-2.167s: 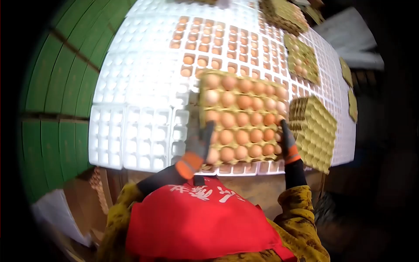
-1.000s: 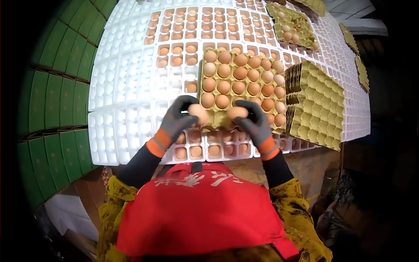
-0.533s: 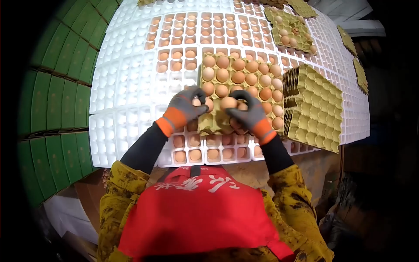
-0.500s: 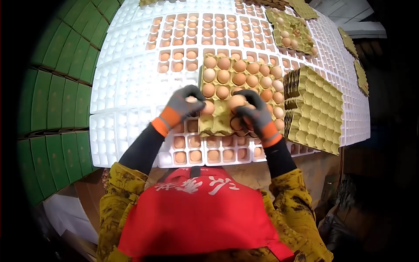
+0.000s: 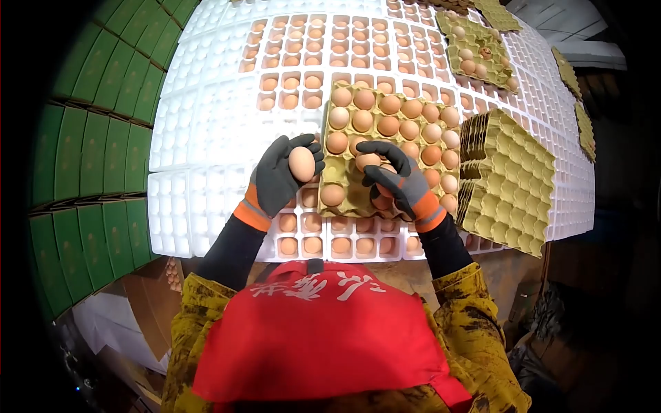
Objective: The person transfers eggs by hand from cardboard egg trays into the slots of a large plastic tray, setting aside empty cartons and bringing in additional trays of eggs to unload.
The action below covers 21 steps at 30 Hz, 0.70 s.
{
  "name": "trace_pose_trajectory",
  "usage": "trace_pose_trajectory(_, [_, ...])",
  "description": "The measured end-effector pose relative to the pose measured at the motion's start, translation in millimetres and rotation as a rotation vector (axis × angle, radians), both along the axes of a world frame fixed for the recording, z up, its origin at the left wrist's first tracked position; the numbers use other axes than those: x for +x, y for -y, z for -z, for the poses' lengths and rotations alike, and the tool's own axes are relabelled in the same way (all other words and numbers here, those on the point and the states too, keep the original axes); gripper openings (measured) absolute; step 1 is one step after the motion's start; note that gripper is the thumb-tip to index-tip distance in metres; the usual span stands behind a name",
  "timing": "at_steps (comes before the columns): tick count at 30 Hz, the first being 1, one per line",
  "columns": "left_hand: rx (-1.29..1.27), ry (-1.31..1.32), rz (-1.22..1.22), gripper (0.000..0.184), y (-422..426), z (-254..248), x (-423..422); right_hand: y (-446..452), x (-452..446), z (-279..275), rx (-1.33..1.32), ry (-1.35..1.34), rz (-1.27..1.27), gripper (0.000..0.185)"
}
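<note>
My left hand (image 5: 279, 175), in a dark glove with an orange cuff, is turned palm up beside the tray's left edge, its fingers curled around a light brown egg (image 5: 301, 164). Over the front middle of the yellow-green egg tray (image 5: 356, 199), my right hand (image 5: 401, 180) grips another egg (image 5: 368, 162) between gloved fingers. More eggs show partly beneath that hand; whether it touches them I cannot tell. A single egg (image 5: 332, 195) sits in the tray's front left, and several eggs (image 5: 389, 125) fill the back and right cells.
White foam trays (image 5: 206, 180) cover the table, several holding eggs. A stack of egg trays (image 5: 513, 179) stands right of the working tray. Another tray (image 5: 475, 51) with a few eggs lies at the back right. Green boxes (image 5: 69, 155) are stacked along the left.
My left hand has moved off the tray's left edge and turned palm up with an egg. An egg now sits in the front left of the tray. The view has shifted slightly.
</note>
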State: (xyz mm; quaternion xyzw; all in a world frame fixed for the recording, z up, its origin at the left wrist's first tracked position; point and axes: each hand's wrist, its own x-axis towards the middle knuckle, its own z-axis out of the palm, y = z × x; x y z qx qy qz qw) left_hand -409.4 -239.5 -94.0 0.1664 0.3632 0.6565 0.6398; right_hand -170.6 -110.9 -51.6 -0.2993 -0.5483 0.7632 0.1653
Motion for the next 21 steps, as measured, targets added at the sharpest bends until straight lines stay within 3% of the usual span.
trace_pose_trajectory(2, [0.089,-0.737,0.058,0.049,6,-10,6,-9,-1,6,0.158,-0.006,0.03,0.038])
trace_pose_trajectory(3, [-0.02,0.042,-0.06,0.049,1,-18,11,-17,-2,7,0.233,0.004,0.054,0.037])
trace_pose_trajectory(5, [-0.018,-0.282,-0.042,0.05,-3,-24,22,-29,-3,4,0.339,0.031,0.129,0.035])
trace_pose_trajectory(6, [-0.017,-0.444,-0.036,0.05,-5,-27,29,-34,-4,-3,0.27,0.064,0.158,0.034])
trace_pose_trajectory(8, [0.057,-0.581,-0.125,0.039,-17,-17,48,-41,-4,1,0.216,0.033,0.185,0.035])
trace_pose_trajectory(11, [0.118,-1.268,-0.074,0.035,-18,-4,56,-48,-4,13,0.754,0.068,0.11,0.037])
trace_pose_trajectory(12, [0.179,-1.464,-0.066,0.036,-17,-4,53,-40,-6,0,0.673,0.077,0.098,0.038])
trace_pose_trajectory(14, [0.313,-1.858,-0.043,0.038,-16,-7,46,-35,-8,-4,1.049,0.293,0.006,0.034])
trace_pose_trajectory(18, [0.19,-1.896,-0.155,0.034,-42,-19,36,-25,-32,-4,1.461,0.766,-0.211,0.032])
trace_pose_trajectory(21, [0.03,-2.018,0.346,0.034,-74,-30,22,-23,-53,13,1.645,0.976,-0.292,0.035])
